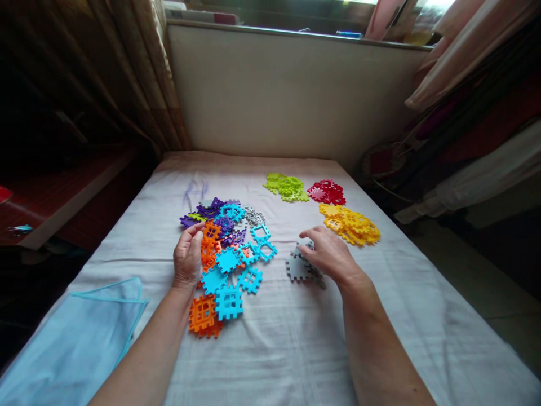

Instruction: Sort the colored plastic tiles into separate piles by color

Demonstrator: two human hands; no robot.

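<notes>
Left fingers: My left hand had thumb and forefinger drawn nearly together at the edge of the orange pieces; I cannot tell whether they had hold of one or only touched it.
Right fingers: My right hand was half curled, palm down, over the small grey cluster; its fingertips hid part of the grey, and whether they gripped a piece I cannot tell.
Good handling: I judged a light pinch on one toothed rim best, since the flat pieces overlapped and their notches could catch and drag neighbours along. Lifting straight up seemed safer than sliding. Over the grey cluster, a low, gentle touch suited the loose stack.
Orange by the left: They lay just right of my left fingertips, running down the heap's near side.
Grey by the right: It lay beneath and just left of my right hand.
Between the hands: The blue pieces lay nearer my left, with purple pieces beyond them.
Past the right hand: The yellow pile was nearest, with the red pile and green pile farther off on the white sheet.
</notes>
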